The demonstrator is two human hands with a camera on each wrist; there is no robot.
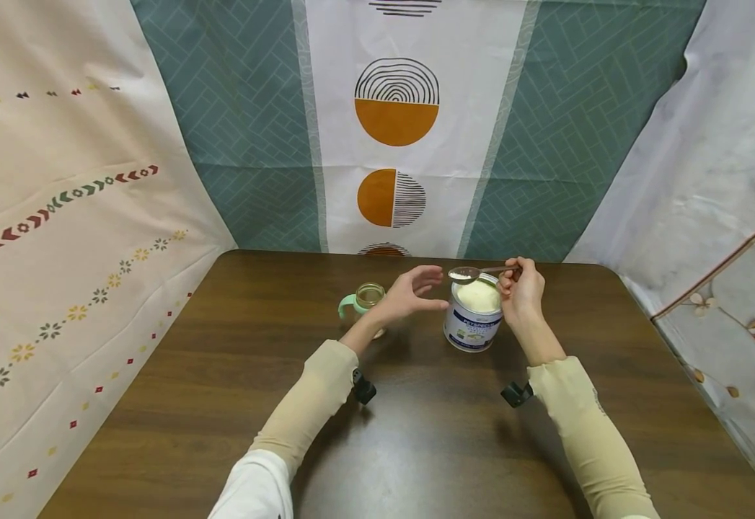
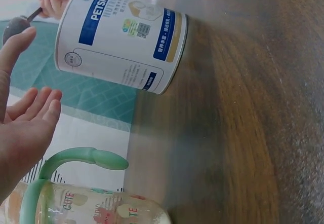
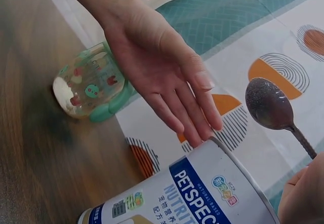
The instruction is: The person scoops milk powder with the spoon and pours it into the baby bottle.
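An opened can of pale powder (image 1: 472, 330), white with a blue PETSPEC label, stands on the table in the head view. My right hand (image 1: 521, 294) pinches the handle of a metal spoon (image 1: 465, 274) and holds it above the can's rim, with some white powder in its bowl. Fingers extended and thumb apart, my left hand (image 1: 411, 294) hovers at the can's left side, holding nothing. Behind the left forearm stands a clear baby bottle (image 1: 369, 294) with green handles; coloured prints show on that bottle (image 3: 88, 84) in the right wrist view.
The dark wooden table (image 1: 403, 461) ends at a hanging patterned cloth (image 1: 247, 130) behind the can. Light cloths hang along the left and right sides. A small black camera sits on each wrist.
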